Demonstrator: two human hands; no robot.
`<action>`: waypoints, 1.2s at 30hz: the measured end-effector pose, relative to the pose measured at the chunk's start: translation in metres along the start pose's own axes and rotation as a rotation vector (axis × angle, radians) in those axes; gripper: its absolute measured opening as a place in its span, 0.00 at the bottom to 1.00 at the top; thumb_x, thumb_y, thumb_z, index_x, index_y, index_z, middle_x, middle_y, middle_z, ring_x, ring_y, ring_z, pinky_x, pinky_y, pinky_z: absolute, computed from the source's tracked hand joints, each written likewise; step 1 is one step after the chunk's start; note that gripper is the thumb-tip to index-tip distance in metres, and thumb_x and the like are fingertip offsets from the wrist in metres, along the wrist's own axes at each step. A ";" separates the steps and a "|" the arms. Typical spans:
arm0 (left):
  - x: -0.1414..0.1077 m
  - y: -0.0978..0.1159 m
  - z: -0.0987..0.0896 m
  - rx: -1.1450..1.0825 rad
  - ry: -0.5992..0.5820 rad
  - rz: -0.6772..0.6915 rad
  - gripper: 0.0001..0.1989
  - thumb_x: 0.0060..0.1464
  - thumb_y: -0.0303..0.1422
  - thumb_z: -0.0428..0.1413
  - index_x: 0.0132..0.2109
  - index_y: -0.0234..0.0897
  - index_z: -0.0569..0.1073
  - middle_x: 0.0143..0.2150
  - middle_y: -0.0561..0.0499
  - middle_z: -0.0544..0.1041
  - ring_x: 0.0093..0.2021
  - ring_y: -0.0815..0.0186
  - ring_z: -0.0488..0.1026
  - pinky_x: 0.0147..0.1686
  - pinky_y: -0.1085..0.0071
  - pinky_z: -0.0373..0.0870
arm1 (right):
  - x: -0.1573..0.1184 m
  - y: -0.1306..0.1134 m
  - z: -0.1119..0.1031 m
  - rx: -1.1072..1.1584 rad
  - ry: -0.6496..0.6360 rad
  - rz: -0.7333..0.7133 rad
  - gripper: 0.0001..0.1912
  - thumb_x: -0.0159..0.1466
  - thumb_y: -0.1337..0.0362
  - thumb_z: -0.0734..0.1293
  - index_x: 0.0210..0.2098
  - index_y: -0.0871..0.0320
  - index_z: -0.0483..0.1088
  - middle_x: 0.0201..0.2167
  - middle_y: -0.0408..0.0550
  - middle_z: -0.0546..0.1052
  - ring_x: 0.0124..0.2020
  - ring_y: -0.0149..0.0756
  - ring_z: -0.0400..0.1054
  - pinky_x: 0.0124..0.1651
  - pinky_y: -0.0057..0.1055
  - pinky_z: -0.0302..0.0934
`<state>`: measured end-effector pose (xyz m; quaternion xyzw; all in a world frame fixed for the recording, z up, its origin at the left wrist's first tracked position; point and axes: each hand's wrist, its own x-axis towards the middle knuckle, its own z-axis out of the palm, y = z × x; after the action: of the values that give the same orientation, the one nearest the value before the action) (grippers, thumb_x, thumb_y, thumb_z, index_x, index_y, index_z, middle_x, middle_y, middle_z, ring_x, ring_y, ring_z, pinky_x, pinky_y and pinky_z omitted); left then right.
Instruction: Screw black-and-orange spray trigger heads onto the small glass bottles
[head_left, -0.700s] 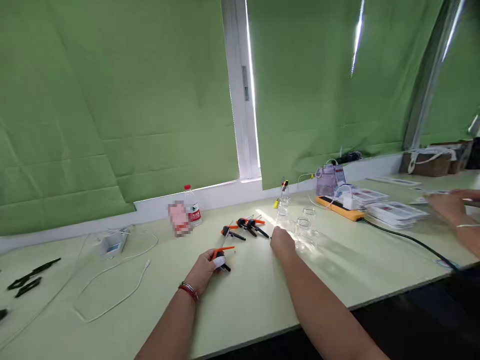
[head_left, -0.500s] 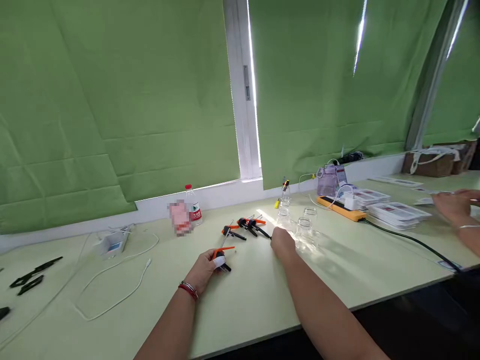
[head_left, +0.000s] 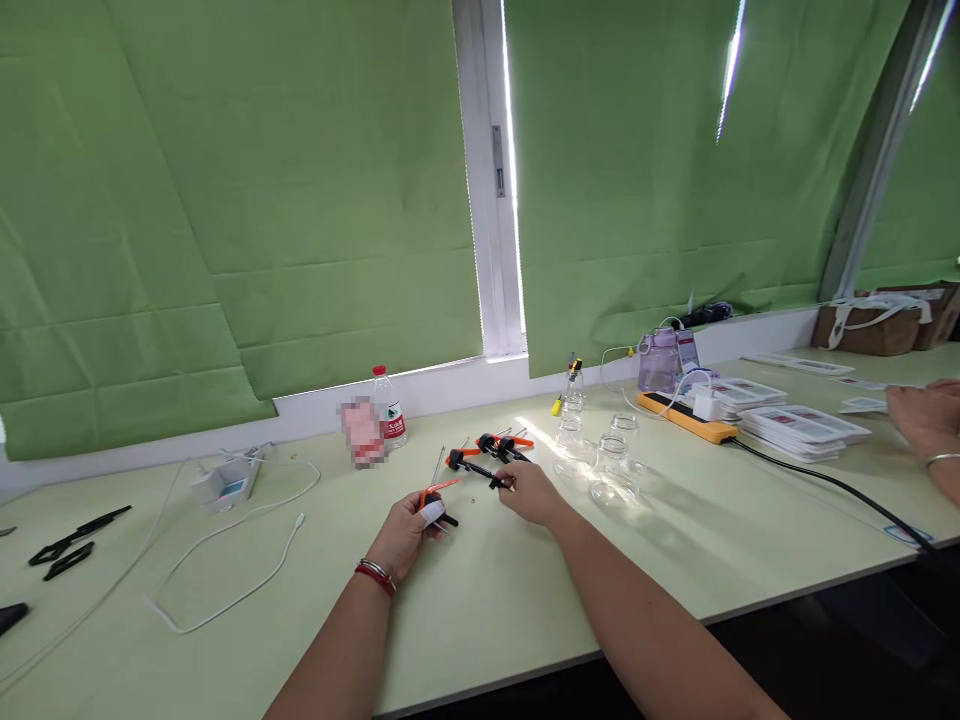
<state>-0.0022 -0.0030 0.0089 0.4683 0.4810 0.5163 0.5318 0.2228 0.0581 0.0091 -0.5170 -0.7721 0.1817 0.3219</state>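
Two bare hands reach over a pale counter. The left hand is closed around a clamp, orange and black, its metal rod pointing away toward the counter's far edge and leaning slightly right. Just to the right of it, with a gap between, the right hand has its fingertips nearly together, pointing left, and appears to pinch a black piece; the exact grip is too small to tell. Just beyond, other clamps lie bunched, nearer the right hand. Clear jars stand farther right.
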 end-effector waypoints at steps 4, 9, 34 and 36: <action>0.001 0.001 -0.001 -0.101 0.031 0.001 0.16 0.42 0.34 0.65 0.38 0.32 0.72 0.31 0.50 0.75 0.28 0.70 0.72 0.25 0.75 0.68 | -0.009 -0.013 0.013 0.109 -0.098 -0.214 0.11 0.51 0.71 0.64 0.34 0.58 0.74 0.32 0.45 0.73 0.31 0.32 0.65 0.32 0.26 0.57; 0.001 0.003 -0.001 -0.188 0.007 0.003 0.14 0.46 0.32 0.63 0.40 0.32 0.71 0.32 0.49 0.75 0.29 0.69 0.73 0.27 0.74 0.71 | -0.017 -0.025 0.024 0.095 -0.163 -0.319 0.10 0.52 0.71 0.64 0.33 0.57 0.73 0.32 0.44 0.72 0.32 0.32 0.64 0.33 0.26 0.55; -0.005 0.003 0.008 -0.086 -0.017 0.071 0.23 0.33 0.25 0.67 0.41 0.36 0.71 0.37 0.53 0.72 0.36 0.70 0.71 0.39 0.71 0.70 | -0.023 -0.037 0.017 0.183 -0.217 -0.256 0.09 0.59 0.71 0.60 0.36 0.57 0.70 0.27 0.42 0.70 0.27 0.29 0.59 0.29 0.25 0.50; -0.006 0.003 0.010 -0.080 -0.013 0.084 0.23 0.34 0.25 0.67 0.41 0.36 0.70 0.36 0.53 0.72 0.36 0.69 0.71 0.39 0.70 0.70 | -0.023 -0.039 0.017 0.189 -0.215 -0.260 0.08 0.59 0.71 0.60 0.36 0.57 0.70 0.27 0.42 0.69 0.27 0.29 0.59 0.29 0.25 0.50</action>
<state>0.0071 -0.0085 0.0129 0.4697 0.4363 0.5538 0.5313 0.1913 0.0220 0.0134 -0.3580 -0.8419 0.2643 0.3053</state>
